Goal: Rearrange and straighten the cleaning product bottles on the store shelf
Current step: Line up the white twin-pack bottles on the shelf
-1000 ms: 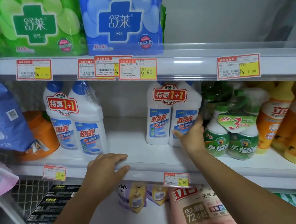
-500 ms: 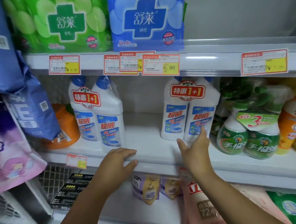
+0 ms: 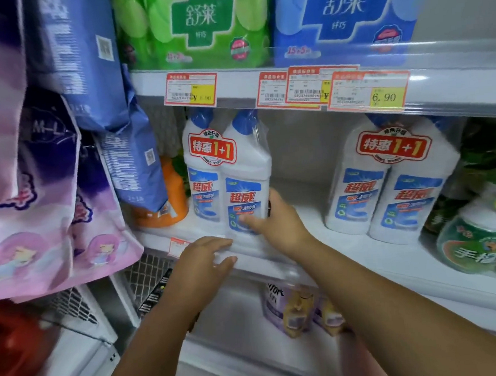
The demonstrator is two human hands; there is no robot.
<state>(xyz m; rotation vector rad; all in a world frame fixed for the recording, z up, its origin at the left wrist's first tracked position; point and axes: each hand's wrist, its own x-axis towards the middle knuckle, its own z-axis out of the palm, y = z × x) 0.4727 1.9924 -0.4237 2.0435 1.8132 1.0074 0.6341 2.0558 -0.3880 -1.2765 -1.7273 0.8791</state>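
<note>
Two wrapped bottles (image 3: 228, 174) upright within right hand (image 3: 281, 223) grip, thumb across label.

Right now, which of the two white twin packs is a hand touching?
The left twin pack, beside the orange bottle. The right hand grips its lower right side; the right twin pack stands untouched.

a shop: white shelves (image 3: 317, 250) stacked with packaged goods, red-and-yellow price tags (image 3: 368, 91) clipped along the edges, and "1+1" promo twin-pack bottles (image 3: 228, 171).
</note>
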